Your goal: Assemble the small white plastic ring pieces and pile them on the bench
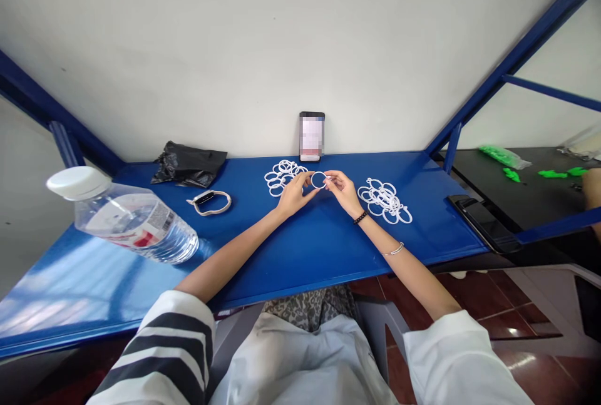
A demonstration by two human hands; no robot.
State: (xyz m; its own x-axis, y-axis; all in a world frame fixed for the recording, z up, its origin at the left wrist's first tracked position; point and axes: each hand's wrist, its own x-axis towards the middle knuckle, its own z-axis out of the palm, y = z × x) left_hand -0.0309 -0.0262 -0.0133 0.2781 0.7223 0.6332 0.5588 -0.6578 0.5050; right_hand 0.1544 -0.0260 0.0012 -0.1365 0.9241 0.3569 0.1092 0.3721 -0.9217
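Note:
My left hand and my right hand meet over the middle of the blue table. Both pinch one white ring between their fingertips, left hand on its left side, right hand on its right. Behind my left hand lies a pile of several white rings. A second pile of white rings sits just right of my right wrist, which wears a dark bead bracelet.
A phone leans upright against the wall behind the rings. A black plastic bag and a wristwatch lie at the left, a water bottle nearer. Another phone rests at the right edge. Green parts lie on the neighbouring table.

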